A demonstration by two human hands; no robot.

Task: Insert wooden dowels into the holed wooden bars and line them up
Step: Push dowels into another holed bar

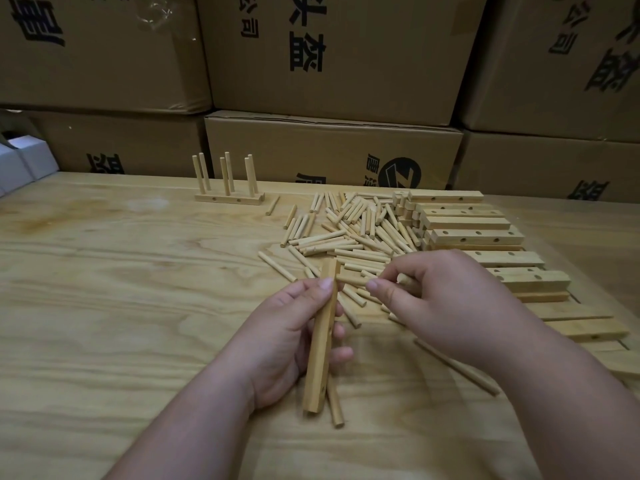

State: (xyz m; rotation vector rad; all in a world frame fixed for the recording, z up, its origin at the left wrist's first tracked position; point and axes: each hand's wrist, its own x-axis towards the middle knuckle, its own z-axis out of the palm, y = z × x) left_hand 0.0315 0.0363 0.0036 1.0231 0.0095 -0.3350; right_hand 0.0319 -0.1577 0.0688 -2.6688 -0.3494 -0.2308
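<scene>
The left hand (294,327) grips a light, stiff holed bar (321,336) mid-length; the right hand (436,303) pinches a small, smooth dowel (403,279) near its end.

A pale wooden tabletop (104,289) with strong swirling grain spread under and around the grip. Beyond it, a wall of stacked brown cardboard boxes (332,57) printed with large black characters closed off the far side; one lower box (332,150) carried a round black logo. Far left of the grip, small white boxes (24,161) sat at the table's edge. The light was dim and even.
</scene>
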